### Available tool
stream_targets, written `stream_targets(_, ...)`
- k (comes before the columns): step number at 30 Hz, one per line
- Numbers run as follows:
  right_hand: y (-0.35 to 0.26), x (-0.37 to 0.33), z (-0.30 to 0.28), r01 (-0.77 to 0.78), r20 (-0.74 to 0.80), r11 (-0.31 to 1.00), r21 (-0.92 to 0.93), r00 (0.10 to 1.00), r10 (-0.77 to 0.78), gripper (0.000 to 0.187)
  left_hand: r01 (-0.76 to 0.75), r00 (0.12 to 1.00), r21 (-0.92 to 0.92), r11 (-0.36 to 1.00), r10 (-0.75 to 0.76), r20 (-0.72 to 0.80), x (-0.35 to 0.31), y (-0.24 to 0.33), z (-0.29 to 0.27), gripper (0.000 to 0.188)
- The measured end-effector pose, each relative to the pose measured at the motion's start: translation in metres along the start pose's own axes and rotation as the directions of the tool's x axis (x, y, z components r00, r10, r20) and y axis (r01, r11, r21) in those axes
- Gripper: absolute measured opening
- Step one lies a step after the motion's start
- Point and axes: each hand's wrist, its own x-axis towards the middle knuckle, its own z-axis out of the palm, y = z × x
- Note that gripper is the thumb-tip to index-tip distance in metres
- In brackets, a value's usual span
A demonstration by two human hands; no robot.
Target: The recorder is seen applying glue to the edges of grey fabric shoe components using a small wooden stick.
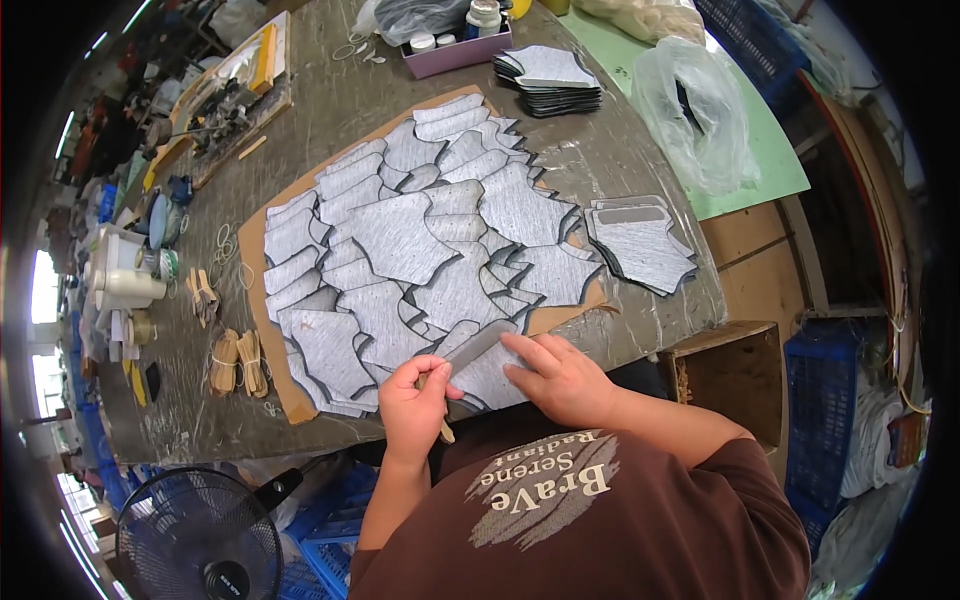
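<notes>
the left hand [415, 395] holds a thin wooden stick [447, 434] in its closed fingers, by the near end of a gray strip [480, 345]. the right hand [565, 382] has its fingertips at the strip's other end, but i cannot tell if they pinch it. the strip lies on top of a gray piece [490, 382] between the hands. past them, many gray pieces [405, 238] overlap on brown cardboard [572, 317]. farther off, a gray stack [548, 88] sits near a purple box [458, 57].
</notes>
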Motion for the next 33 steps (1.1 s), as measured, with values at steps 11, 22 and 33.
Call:
stream_targets(11,-0.004,0.005,0.0,-0.014,0.07,0.998,-0.059,0.997,0.018,0.022,0.021,0.999,0.047,0.999,-0.02,-0.037,0.001,0.0,0.001,0.007)
stream_targets(22,0.002,0.001,0.002,-0.151,-0.155,0.956,0.251,0.969,0.193,0.03,-0.433,0.866,0.504,0.748,0.501,0.001,0.002,0.005,0.006,0.005)
stream_targets(33,0.013,0.01,-0.044,-0.395,-0.305,0.659,0.64,0.656,0.69,0.007,-0.195,0.979,-0.108,0.975,0.2,0.038,0.002,-0.011,0.01,0.037)
